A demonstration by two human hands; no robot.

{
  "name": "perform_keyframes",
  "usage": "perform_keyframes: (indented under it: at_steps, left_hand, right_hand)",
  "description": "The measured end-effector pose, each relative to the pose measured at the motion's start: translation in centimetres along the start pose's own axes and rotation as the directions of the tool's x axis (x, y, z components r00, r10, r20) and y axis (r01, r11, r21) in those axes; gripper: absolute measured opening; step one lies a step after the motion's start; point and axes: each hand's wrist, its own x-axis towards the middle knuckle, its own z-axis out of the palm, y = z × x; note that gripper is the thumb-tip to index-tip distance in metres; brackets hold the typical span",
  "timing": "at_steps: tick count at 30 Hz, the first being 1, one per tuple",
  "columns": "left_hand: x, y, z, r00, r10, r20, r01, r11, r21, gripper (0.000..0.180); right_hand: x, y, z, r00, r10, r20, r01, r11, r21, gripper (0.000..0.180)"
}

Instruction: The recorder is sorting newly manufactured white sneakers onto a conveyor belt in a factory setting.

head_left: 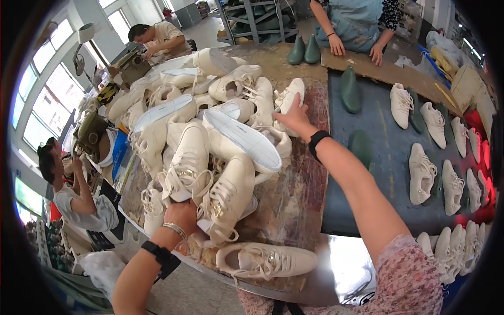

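A heap of cream lace-up sneakers point(191, 147) covers the left of the worn worktable. My left hand point(181, 218) is closed at the heel end of a sneaker with a gold-coloured ornament point(184, 173); its fingertips are hidden among the shoes. Beside that hand, another ornamented sneaker point(228, 194) leans with its toe up. At the heap's right edge my right hand point(295, 119) grips the rear of a cream sneaker point(287, 95), thumb on one side and fingers on the other. Nearest me, a single sneaker point(268, 261) lies along the table's front edge.
On my right runs a dark conveyor belt point(375, 178) carrying cream sneakers point(421, 176) and green shoe lasts point(350, 90). A cardboard strip point(388, 79) crosses its far end, where a person in a blue apron point(349, 26) stands. Other people sit at the left.
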Motion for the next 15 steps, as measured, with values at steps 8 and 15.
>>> perform_keyframes:
  at_steps: [8,15]
  left_hand:
    - [0.0,-0.5,0.7,1.0,-0.007,-0.001,0.007,0.998,-0.056,0.053]
    - [0.5,-0.1,0.2,0.997,-0.069,0.026,0.066,0.992,0.106,0.058]
  right_hand:
    - [5.6,7.3,-12.2,0.972,-0.198,0.125,0.129,0.899,0.418,0.067]
    - [-10.0,10.5,-24.9,0.819,-0.166,0.55,-0.212,0.802,0.559,0.036]
